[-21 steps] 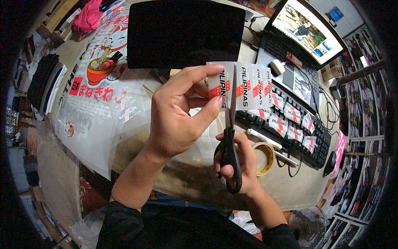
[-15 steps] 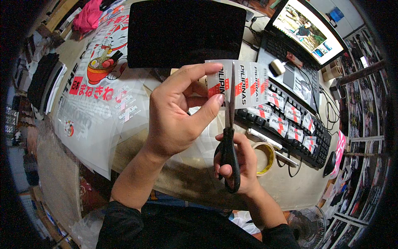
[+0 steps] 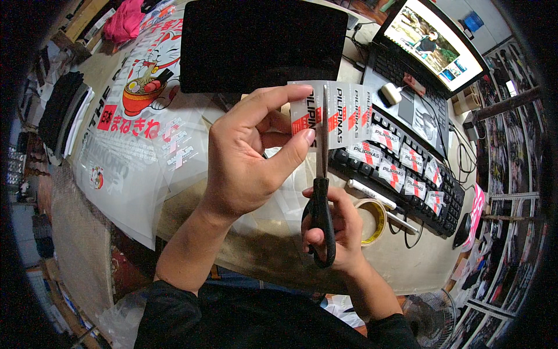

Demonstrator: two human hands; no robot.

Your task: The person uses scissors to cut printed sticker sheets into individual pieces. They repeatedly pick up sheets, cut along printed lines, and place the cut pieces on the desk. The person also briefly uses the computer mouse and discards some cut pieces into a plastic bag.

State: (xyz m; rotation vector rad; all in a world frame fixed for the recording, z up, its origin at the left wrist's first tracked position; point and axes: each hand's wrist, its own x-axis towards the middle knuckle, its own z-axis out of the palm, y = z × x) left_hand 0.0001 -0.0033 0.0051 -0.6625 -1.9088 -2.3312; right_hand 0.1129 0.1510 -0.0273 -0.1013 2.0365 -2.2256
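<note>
in the head view, the left hand [image 3: 247,154] pinches a strip [image 3: 349,119] of thin, see-through film at its left end, the index finger above and the thumb below, the other fingers curled behind. the strip is smooth and glossy, a flat band with dark lettering and slanted red bars repeating along it. it hangs in the air in front of the monitor [image 3: 261,46], a dark slab with rounded corners, and partly over the keyboard [image 3: 447,224].

the right hand [image 3: 347,238] grasps the scissors [image 3: 321,192], its fingers wrapped about the looped black handles, which look like plastic. the slim metal blades stand upright across the strip, just right of the left fingertips (how far they part, i cannot tell).

on the ridged black keys lie small squarish pieces [image 3: 392,173] of similar film, their edges slightly lifted. just below sit a white, rod-shaped marker [image 3: 369,192] and a ring of tape [image 3: 382,227] with a yellow rim. a laptop [image 3: 439,41] with a lit screen stands beyond. to the left, broad, limp sheets [image 3: 122,174] of translucent film overlap on the dull, pale table [image 3: 407,273], one printed with a round red bowl.
</note>
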